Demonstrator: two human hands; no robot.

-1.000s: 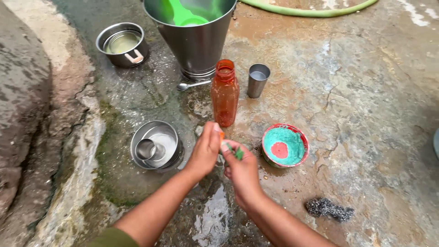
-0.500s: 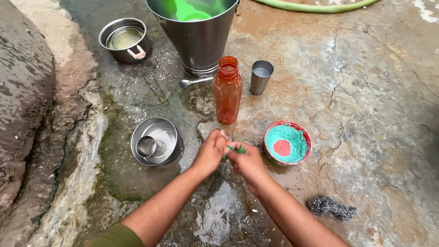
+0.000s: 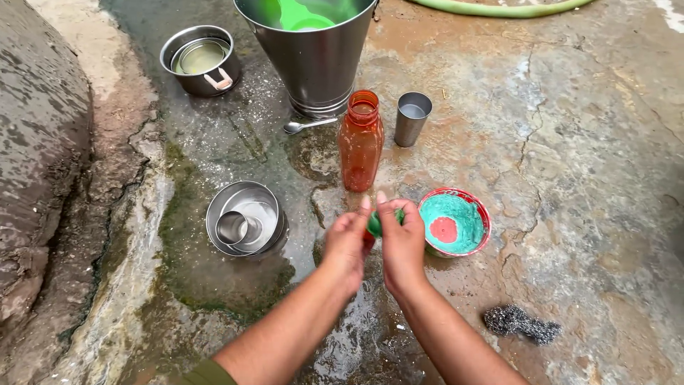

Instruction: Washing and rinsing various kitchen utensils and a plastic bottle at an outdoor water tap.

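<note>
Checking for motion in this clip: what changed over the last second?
Little. Left hand and right hand stay pressed together around a small green thing, the fingers shifting slightly against it. Nothing was picked up or let go. Orange bottle, steel cup, red bowl and nested steel bowls stayed put.

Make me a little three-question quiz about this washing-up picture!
1. True or false: the orange bottle has its cap on.
2. What lies nearest the steel bucket: A) spoon, B) wire scrubber, C) red bowl?
3. What do the left hand and right hand hold between them?

Key: 1. False, its mouth is open. 2. A. 3. A small green thing, too hidden to identify.
</note>
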